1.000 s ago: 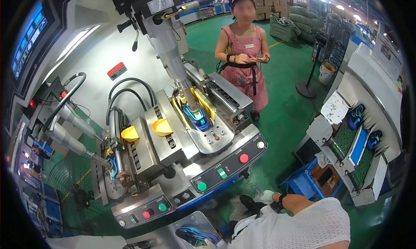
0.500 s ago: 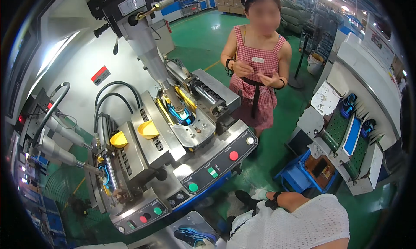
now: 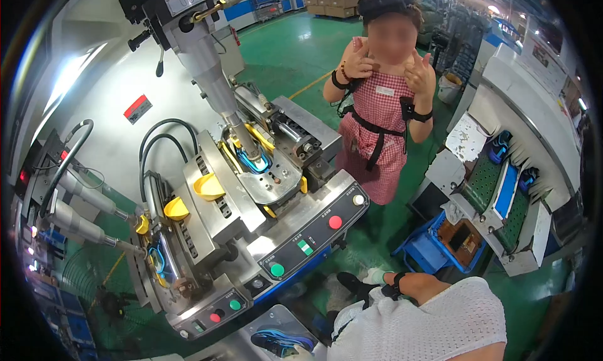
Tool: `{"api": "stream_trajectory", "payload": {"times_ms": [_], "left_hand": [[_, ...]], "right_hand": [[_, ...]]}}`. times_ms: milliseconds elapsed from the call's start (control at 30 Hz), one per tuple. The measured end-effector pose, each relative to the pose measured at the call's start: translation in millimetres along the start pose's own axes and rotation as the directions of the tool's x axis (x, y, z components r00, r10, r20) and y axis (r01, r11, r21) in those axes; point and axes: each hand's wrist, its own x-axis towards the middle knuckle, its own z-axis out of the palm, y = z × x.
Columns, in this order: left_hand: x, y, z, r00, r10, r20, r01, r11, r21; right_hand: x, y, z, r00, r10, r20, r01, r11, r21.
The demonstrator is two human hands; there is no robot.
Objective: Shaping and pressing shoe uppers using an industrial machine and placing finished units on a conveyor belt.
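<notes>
Head: shoe [image 3: 276, 338] apparently against left hand [image 3: 301, 354]

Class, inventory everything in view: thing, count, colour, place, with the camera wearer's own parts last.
press stations: 2, silver, centre and lower left
station shoes: 2, mostly blue, one per station
near shoe: 1, black and blue, lower edge
scoop-shaped cups: 2, yellow, between stations
red buttons: 2, red, front panels
green buttons: 2, green, front panels
rack: 1, white and green, right
rack shoes: 2, dark blue, on the rack
crate: 1, blue, right of centre
co-worker: 1, red-and-white checked clothing, beyond stations
boxes: several, brown, top
left hand: 1, apparently pale-gloved, at near shoe
right hand: 1, apparently pale-gloved, lower centre
</notes>
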Motion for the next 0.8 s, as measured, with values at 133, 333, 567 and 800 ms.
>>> {"api": "stream_trajectory", "payload": {"times_ms": [133,333,567,800], "left_hand": [[-18.2,6.8,15.4,0.992,0.122,-0.010,-0.112,0.942,0.316],[-25.2,17.9,38.3,0.990,0.127,0.064,-0.104,0.952,-0.289],[19.2,-21.9,-23.0,0.860,0.181,0.477,0.119,0.838,-0.532],[-3.0,-17.2,-1.6,0.812,0.301,0.500,-0.112,0.921,-0.373]], "right_hand": [[-3.4,-5.0,0.7,1.000,-0.009,-0.028,0.008,1.000,-0.010],[-14.6,-10.1,-6.8,0.999,-0.046,-0.025,0.047,0.999,0.005],[-10.8,-7.1,-2.4,0.997,-0.057,-0.042,0.056,0.998,-0.026],[-9.9,-2.8,0.5,0.998,-0.026,-0.052,0.030,0.996,0.083]]}}
